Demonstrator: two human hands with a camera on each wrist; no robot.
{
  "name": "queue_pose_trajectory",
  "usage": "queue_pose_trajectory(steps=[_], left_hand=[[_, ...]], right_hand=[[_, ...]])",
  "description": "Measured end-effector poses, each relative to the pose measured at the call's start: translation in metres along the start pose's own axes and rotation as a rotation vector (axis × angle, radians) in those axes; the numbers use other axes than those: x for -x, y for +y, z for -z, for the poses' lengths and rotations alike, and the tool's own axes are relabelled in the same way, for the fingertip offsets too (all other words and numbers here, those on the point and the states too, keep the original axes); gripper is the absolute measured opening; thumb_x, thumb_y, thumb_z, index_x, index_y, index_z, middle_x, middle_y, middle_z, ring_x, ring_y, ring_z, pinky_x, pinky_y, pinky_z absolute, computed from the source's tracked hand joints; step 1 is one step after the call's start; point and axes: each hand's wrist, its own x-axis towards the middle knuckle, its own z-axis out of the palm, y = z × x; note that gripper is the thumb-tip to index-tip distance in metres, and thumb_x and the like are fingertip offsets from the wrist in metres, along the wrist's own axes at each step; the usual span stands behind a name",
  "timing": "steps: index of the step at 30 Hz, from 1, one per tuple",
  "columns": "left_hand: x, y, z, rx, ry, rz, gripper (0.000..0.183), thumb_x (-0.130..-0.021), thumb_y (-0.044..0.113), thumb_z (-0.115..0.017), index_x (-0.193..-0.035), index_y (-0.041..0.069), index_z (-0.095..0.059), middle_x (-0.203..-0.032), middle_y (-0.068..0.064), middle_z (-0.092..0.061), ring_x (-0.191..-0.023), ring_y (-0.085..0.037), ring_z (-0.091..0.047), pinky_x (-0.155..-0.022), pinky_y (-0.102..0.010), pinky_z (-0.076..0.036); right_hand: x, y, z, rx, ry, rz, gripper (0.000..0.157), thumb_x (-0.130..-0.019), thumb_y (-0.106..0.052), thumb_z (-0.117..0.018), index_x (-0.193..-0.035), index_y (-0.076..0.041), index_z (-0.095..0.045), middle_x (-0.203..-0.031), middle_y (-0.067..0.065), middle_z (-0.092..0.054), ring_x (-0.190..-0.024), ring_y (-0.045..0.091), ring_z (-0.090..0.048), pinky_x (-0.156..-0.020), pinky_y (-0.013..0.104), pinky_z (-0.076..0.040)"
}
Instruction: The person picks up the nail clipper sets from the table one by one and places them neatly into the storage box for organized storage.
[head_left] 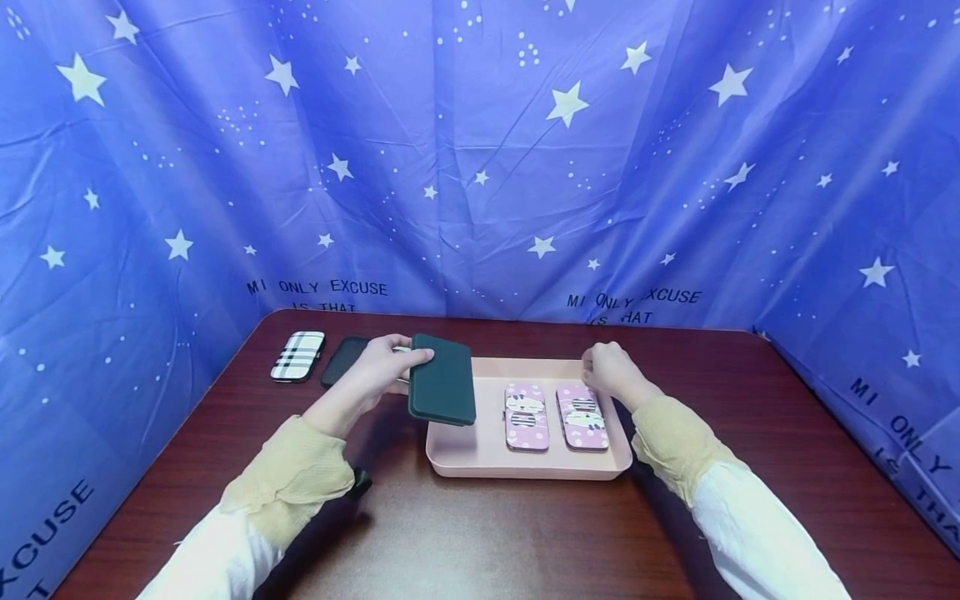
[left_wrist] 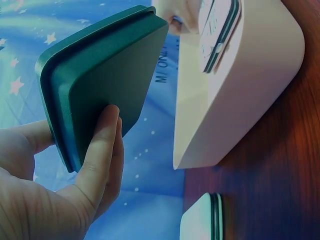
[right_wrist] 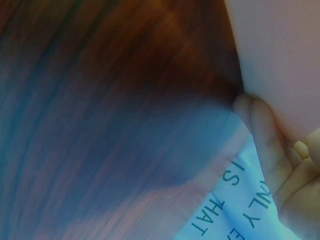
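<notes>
My left hand (head_left: 371, 371) pinches a dark green flat case (head_left: 442, 379), thumb on one face and fingers on the other. The case is held raised and tilted over the left part of a pale pink tray (head_left: 487, 433). Two pink cases with cat-like pictures, one in the middle (head_left: 527, 417) and one at the right (head_left: 582, 419), lie side by side in the tray. My right hand (head_left: 613, 372) grips the tray wall at its back right corner; in the right wrist view its fingers (right_wrist: 267, 135) lie along the wall's outside.
Left of the tray, a white plaid case (head_left: 297, 357) and a dark case (head_left: 343, 360) lie on the brown table (head_left: 450, 533). The left hand partly covers the dark one. A blue star-patterned curtain (head_left: 480, 208) hangs behind the table and at its sides.
</notes>
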Motion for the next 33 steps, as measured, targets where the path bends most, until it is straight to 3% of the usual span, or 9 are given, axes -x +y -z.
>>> queue_pose_trajectory(steps=[7,15,22,33], left_hand=[[-0.005,-0.003,-0.011,-0.023,-0.013,0.008,0.049,-0.090,0.015,-0.062,-0.130,-0.005,-0.039,-0.087,-0.011,-0.067,-0.065,-0.014,-0.066,-0.068,-0.038,-0.058],[-0.013,-0.007,-0.021,-0.037,-0.040,0.003,0.039,-0.090,0.010,-0.062,-0.120,-0.005,-0.043,-0.095,-0.019,-0.065,-0.068,-0.020,-0.068,-0.068,-0.041,-0.058],[-0.022,-0.014,-0.031,-0.124,-0.043,0.000,0.039,-0.089,0.011,-0.064,-0.121,-0.005,-0.046,-0.091,-0.016,-0.057,-0.061,-0.018,-0.066,-0.064,-0.038,-0.058],[-0.025,-0.021,-0.046,-0.320,-0.052,-0.032,0.040,-0.089,0.013,-0.065,-0.121,-0.005,-0.050,-0.100,-0.018,-0.057,-0.074,-0.025,-0.068,-0.058,-0.035,-0.058]], right_hand=[[0.000,0.001,-0.001,0.002,-0.013,-0.004,0.010,-0.074,-0.002,-0.060,-0.065,-0.006,-0.060,-0.061,0.003,-0.058,-0.060,0.022,-0.052,-0.059,0.041,-0.047],[-0.002,0.003,-0.003,0.004,-0.013,-0.010,0.014,-0.074,-0.001,-0.059,-0.062,-0.007,-0.057,-0.060,0.003,-0.056,-0.059,0.021,-0.050,-0.057,0.038,-0.045],[-0.002,0.004,-0.003,0.011,-0.016,-0.022,0.013,-0.074,-0.001,-0.059,-0.063,-0.008,-0.057,-0.060,0.002,-0.055,-0.060,0.021,-0.049,-0.057,0.037,-0.044],[-0.004,0.006,-0.006,0.011,-0.017,-0.016,0.013,-0.073,-0.001,-0.059,-0.062,-0.008,-0.056,-0.060,0.003,-0.055,-0.059,0.021,-0.050,-0.057,0.037,-0.045]])
